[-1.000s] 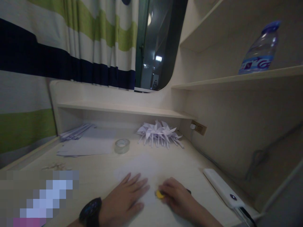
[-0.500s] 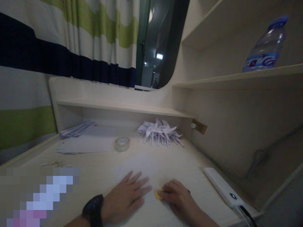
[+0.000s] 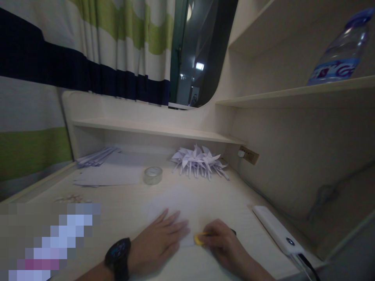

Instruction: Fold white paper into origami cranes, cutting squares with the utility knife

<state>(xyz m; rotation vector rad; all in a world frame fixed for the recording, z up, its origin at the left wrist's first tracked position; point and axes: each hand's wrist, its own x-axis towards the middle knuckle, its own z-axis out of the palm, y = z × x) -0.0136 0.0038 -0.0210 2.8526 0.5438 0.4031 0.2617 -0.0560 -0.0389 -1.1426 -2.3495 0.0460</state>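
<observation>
Left hand [image 3: 160, 242]: palm down near the middle of the worktop's [image 3: 238, 207] near edge, with fingers spread wide across the Paper sheet [image 3: 172, 199] and gripping nothing
Right hand [image 3: 220, 239]: just right of the sheet, toward the same near edge, with fingers drawn in narrow around the Yellow tool [image 3: 199, 239]
Yellow tool: held at the sheet's right side, just beside the left hand's tips; too blurred to name, and unclear whether touching paper
Paper sheet: flat on the worktop inside the near edge, partly under the left hand; too pale to trace fully
Just changed: slightly closer to the tool with the left hand than a second ago; same grip on the right; head view tipped a little lower
Meaning: probably the same step, with one hand steadying the sheet and the other busy at one spot
Tape roll [image 3: 152, 176]: beyond the sheet, toward the far edge
Paper pinwheels [image 3: 199, 160]: bunched near the far right corner
Paper stack [image 3: 113, 171]: near the far left corner
White device [image 3: 277, 230]: along the right edge, with cables attached
</observation>
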